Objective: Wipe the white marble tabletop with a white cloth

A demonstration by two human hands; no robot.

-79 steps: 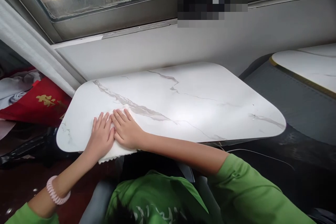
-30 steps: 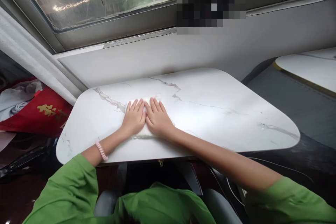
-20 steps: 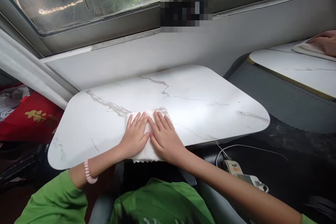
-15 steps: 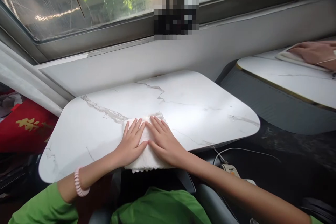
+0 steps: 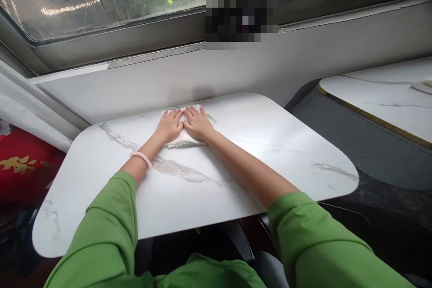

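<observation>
Both arms reach out over a white marble-patterned table (image 5: 162, 211). A folded white cloth (image 5: 185, 138) lies near its far edge. My left hand (image 5: 169, 126) rests flat on the cloth's left half, fingers stretched forward, a pink coil band (image 5: 141, 159) around that wrist. Beside it my right hand (image 5: 199, 124) presses flat on the right half, fingers extended too. The thumbs and index fingers of the two hands nearly meet. Much of the cloth is hidden under the palms; its frayed near edge shows below them.
Behind the table runs a white wall (image 5: 141, 85) under a window (image 5: 135, 0). A second marble-patterned table (image 5: 381, 94) stands at the right. To the left are a white curtain (image 5: 30, 103) and a red bag-like item (image 5: 30, 162) with gold marks. A pixelated patch covers part of the window frame.
My hands have slid the cloth forward, from near the table's front edge to close by its far edge. The arms are now stretched further out, and the view has shifted slightly.
</observation>
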